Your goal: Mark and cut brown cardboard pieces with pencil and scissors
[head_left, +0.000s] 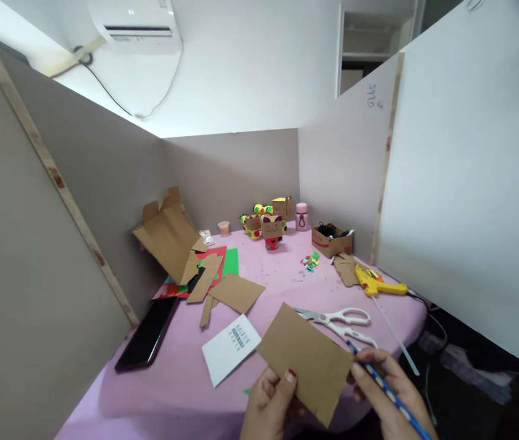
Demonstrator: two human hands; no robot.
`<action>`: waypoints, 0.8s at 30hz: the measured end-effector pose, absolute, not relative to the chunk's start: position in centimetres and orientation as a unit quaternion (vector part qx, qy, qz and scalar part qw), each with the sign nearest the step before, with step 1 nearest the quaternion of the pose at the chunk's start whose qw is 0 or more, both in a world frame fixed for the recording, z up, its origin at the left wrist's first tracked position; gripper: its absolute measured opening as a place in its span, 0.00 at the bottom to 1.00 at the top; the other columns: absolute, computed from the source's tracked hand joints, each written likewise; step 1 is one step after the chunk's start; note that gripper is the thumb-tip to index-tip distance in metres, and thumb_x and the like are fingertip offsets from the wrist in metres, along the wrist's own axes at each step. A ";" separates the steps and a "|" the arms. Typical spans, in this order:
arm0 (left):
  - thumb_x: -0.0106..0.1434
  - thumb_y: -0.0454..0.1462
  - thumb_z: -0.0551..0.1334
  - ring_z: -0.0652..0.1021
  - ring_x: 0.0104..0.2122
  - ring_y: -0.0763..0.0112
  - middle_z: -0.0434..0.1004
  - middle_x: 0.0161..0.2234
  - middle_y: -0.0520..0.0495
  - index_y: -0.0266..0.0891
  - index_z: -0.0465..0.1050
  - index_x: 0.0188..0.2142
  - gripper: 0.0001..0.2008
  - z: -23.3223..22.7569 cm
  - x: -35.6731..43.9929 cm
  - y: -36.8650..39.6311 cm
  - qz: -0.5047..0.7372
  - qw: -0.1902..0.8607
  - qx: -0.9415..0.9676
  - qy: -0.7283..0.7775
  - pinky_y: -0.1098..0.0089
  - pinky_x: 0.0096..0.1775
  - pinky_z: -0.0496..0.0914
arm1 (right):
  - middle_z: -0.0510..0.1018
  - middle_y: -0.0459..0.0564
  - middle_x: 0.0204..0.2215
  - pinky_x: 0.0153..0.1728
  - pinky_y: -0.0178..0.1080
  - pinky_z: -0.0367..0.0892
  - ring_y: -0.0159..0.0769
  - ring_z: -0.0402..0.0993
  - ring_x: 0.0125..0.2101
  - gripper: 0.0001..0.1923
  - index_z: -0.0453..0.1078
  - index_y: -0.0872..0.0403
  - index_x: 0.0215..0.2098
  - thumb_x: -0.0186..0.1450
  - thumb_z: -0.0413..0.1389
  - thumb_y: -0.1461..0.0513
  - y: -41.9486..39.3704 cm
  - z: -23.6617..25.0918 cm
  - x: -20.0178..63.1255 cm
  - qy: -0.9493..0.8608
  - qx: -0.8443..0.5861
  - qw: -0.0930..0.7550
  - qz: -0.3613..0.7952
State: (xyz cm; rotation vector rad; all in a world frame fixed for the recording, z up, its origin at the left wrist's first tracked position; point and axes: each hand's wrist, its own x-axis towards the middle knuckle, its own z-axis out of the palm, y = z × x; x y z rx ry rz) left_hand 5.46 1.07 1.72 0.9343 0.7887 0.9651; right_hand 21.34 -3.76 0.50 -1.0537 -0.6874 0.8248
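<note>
My left hand (274, 398) grips a rectangular piece of brown cardboard (306, 360) by its lower left edge, thumb on top. In my right hand (385, 388) is a blue pencil with pale spots (390, 394), its tip pointing up and away. The right fingertips are at the right edge of the cardboard; whether they also pinch it I cannot tell. Just beyond the cardboard lie white-handled scissors (339, 318), their blades partly covered by it. A white printed card (232, 349) rests on the table to the left of the cardboard.
Cardboard scraps (236, 292) and coloured sheets lie left of centre, near a black phone (147, 335). A yellow glue gun (378, 284) with a cord lies right. Small cardboard figures (272, 231), a pink bottle (302, 217) and an open box (331, 241) stand at the back. Partitions enclose the table.
</note>
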 end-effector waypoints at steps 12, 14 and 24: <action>0.51 0.42 0.67 0.79 0.36 0.58 0.82 0.32 0.44 0.39 0.77 0.38 0.15 3.3 4.6 -1.1 0.423 0.756 0.416 0.277 0.62 0.40 0.69 | 0.73 0.39 0.20 0.23 0.30 0.62 0.29 0.66 0.21 0.14 0.66 0.50 0.27 0.50 0.66 0.56 -4.9 1.9 21.4 -0.365 -0.409 0.664 0.509; 0.51 0.42 0.67 0.79 0.37 0.57 0.82 0.32 0.44 0.38 0.77 0.38 0.15 3.2 4.7 -1.0 0.440 0.766 0.391 0.259 0.61 0.43 0.69 | 0.71 0.39 0.20 0.23 0.31 0.62 0.28 0.65 0.20 0.14 0.65 0.51 0.27 0.52 0.65 0.56 -5.0 1.4 21.2 -0.387 -0.408 0.642 0.521; 0.47 0.44 0.69 0.80 0.34 0.57 0.82 0.30 0.44 0.37 0.77 0.36 0.18 2.4 3.8 -0.5 0.443 0.758 0.348 0.328 0.62 0.40 0.70 | 0.77 0.52 0.34 0.24 0.35 0.67 0.37 0.74 0.28 0.15 0.63 0.52 0.41 0.66 0.41 0.53 -1.2 2.5 23.9 -0.570 -0.627 0.491 0.202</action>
